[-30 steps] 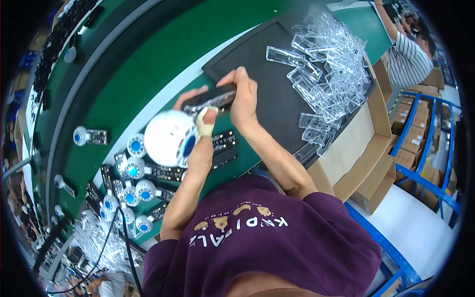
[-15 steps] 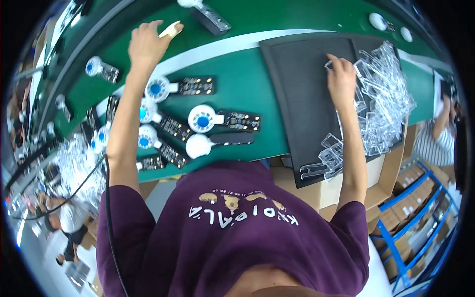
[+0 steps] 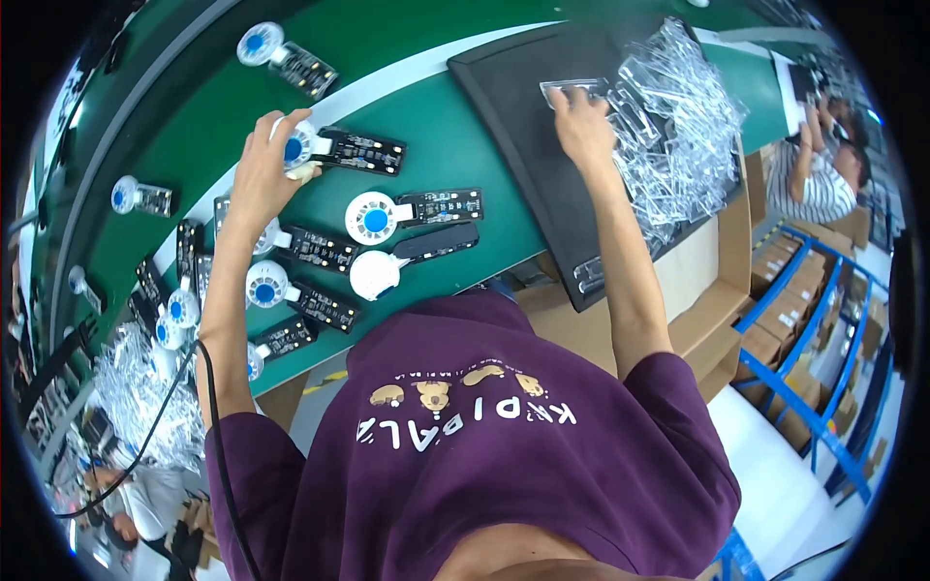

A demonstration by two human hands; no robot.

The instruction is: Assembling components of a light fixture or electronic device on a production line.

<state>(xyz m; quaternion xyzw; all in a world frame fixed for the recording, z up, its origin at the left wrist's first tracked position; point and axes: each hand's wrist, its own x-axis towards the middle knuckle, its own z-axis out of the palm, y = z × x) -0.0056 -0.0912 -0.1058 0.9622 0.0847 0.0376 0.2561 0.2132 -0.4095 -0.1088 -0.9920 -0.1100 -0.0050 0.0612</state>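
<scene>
My left hand (image 3: 263, 174) curls its fingers round the white round head of a device (image 3: 360, 151). That device has a blue center and a black circuit board reaching to the right. A pale finger cover sits on my left thumb. My right hand (image 3: 585, 131) is over the black tray (image 3: 513, 116), its fingertips closed on a clear plastic cover (image 3: 572, 85). Just right of that hand lies a heap of similar clear plastic pieces (image 3: 683, 126). Closer to me is another round-headed device (image 3: 372, 219) with its board up, beside a white-topped one (image 3: 376, 275) with a black handle.
Several more such devices lie on the green table (image 3: 504, 184), one beyond my left hand (image 3: 302, 70). Clear plastic pieces (image 3: 145, 387) are heaped at far left, near a black cable (image 3: 211, 407). Cardboard boxes (image 3: 707, 281) stand below the tray; a person in stripes (image 3: 809, 184) is at right.
My left hand has come nearer and taken hold of a device's round head. My right hand has shifted away from the heap with the clear cover. The view has turned somewhat.
</scene>
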